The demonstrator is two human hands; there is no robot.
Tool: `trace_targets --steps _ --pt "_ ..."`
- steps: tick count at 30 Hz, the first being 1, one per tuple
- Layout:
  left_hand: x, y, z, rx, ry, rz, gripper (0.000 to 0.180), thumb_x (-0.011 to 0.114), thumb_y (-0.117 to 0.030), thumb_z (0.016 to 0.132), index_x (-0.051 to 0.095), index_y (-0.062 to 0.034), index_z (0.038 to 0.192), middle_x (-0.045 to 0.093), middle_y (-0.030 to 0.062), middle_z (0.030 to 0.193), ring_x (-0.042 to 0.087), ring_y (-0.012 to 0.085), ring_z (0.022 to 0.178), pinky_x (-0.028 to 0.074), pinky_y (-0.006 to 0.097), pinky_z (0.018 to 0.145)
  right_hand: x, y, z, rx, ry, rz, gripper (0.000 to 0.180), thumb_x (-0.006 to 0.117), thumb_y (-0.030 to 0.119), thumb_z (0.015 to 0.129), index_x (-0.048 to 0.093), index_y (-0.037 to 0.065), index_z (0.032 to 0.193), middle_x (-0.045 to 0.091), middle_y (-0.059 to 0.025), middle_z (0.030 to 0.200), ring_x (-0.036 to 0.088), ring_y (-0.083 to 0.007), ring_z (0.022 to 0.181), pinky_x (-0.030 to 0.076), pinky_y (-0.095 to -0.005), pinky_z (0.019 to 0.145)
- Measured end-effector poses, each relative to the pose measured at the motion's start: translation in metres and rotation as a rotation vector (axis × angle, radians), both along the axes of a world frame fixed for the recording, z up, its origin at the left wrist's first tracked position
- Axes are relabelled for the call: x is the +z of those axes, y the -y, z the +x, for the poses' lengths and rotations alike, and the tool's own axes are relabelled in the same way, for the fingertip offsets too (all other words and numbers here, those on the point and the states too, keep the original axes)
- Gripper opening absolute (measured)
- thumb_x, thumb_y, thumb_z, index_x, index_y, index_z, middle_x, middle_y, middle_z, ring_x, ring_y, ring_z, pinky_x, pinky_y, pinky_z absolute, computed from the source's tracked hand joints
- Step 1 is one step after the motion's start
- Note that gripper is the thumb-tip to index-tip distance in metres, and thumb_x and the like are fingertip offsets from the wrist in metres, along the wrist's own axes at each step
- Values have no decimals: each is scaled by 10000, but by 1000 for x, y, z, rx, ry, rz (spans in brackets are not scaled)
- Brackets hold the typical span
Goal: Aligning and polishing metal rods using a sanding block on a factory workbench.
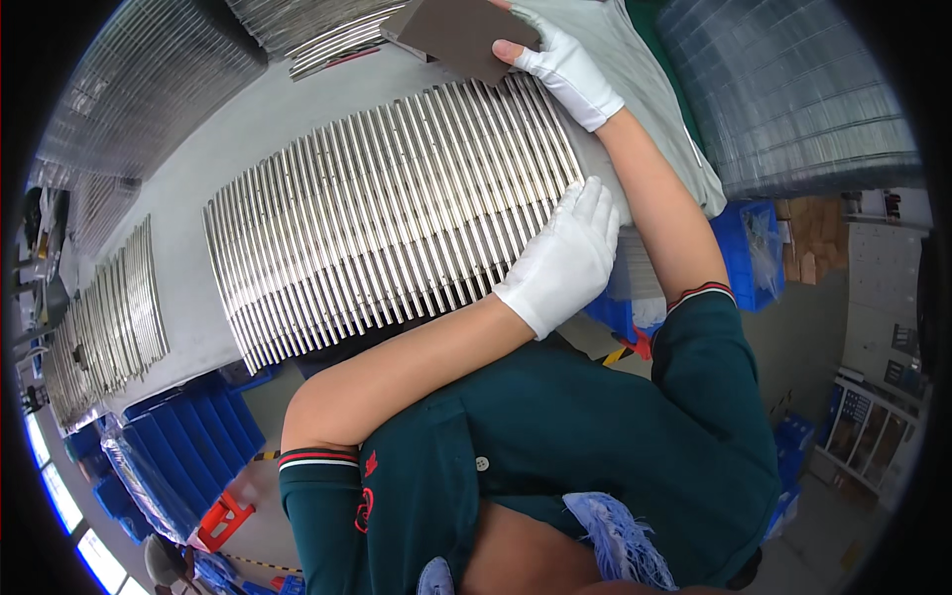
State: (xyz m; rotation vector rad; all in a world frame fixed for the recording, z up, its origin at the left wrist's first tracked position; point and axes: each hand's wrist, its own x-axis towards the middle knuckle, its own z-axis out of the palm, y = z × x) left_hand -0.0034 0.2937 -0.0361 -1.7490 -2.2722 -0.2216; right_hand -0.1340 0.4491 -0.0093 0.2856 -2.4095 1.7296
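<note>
A long row of shiny metal rods (pixel 387 208) lies side by side on a grey-covered table (pixel 188 178). My left hand (pixel 565 260), in a white glove, reaches across to the right end of the row. Its fingers are stretched out and lie flat against the last rods. At the far edge of the row, my right hand (pixel 567 71) grips a grey-brown rectangular block (pixel 458 38), with bare thumb tip showing from the white glove. The block's lower corner is over the far ends of the rods; whether it touches them I cannot tell.
Another bunch of rods (pixel 114 322) lies at the left. More rods (pixel 342 45) lie behind the block. Stacked clear plastic trays (pixel 149 74) stand far left, others (pixel 793 99) at right. Blue bins (pixel 193 426) and a red stool (pixel 226 521) are below the table.
</note>
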Motion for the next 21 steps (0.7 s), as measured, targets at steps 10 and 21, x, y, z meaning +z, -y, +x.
trace_targets --steps 10,21 --pt "1 -4 2 20 -16 -8 484 481 -265 983 531 90 1308 555 235 1344 486 372 1311 337 474 1133 -2 3 0 -1 19 -45 680 692 282 903 422 -14 1453 571 -143 1367 500 -220 1285 356 -339 1107" --pt "28 28 -11 -178 374 -42 614 638 -377 879 503 -3 1347 524 188 1368 457 339 1332 320 470 1134 -9 1 1 -11 -6 -62 721 704 320 900 406 -26 1458 529 -156 1405 464 -236 1322 331 -346 1125"
